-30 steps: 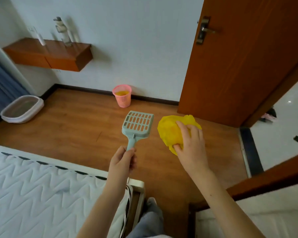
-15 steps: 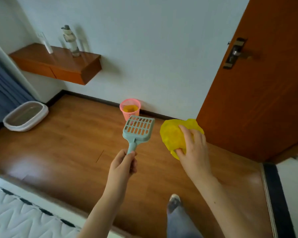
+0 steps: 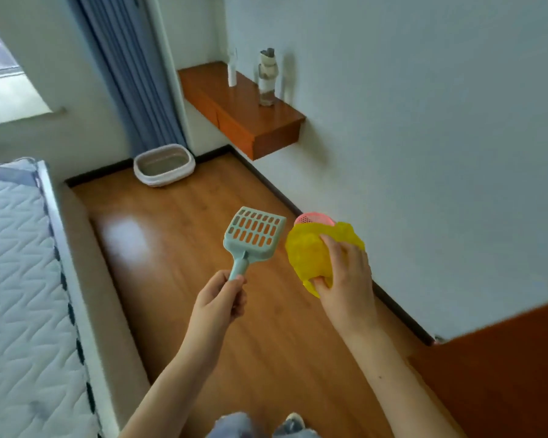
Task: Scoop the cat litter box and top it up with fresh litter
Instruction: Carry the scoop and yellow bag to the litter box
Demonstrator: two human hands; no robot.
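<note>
The litter box (image 3: 164,165) lies ahead and to the left of both hands, well apart from them, on the wooden floor (image 3: 171,248) in the far corner under the blue curtain (image 3: 133,74). Its long axis runs roughly left to right across the view, with its open top facing up. The left hand (image 3: 217,300) is the nearer of the 2 to it, though neither is close; my judgement is that the coming move is a walk down the strip of floor before any scooping starts.

The left hand grips the handle of a pale green slotted scoop (image 3: 253,237), its head raised and pointing toward the box. The right hand (image 3: 345,276) clutches a crumpled yellow bag (image 3: 310,251), fingers curled over it. Just behind the bag, against the wall, a pink basket (image 3: 314,219) shows only its rim.

The floor is glossy wood with a bright patch of glare. A mattress (image 3: 13,279) borders it on the left, and a wooden wall shelf (image 3: 241,109) carrying a bottle (image 3: 268,79) hangs above the right side. No fresh litter is visible.
</note>
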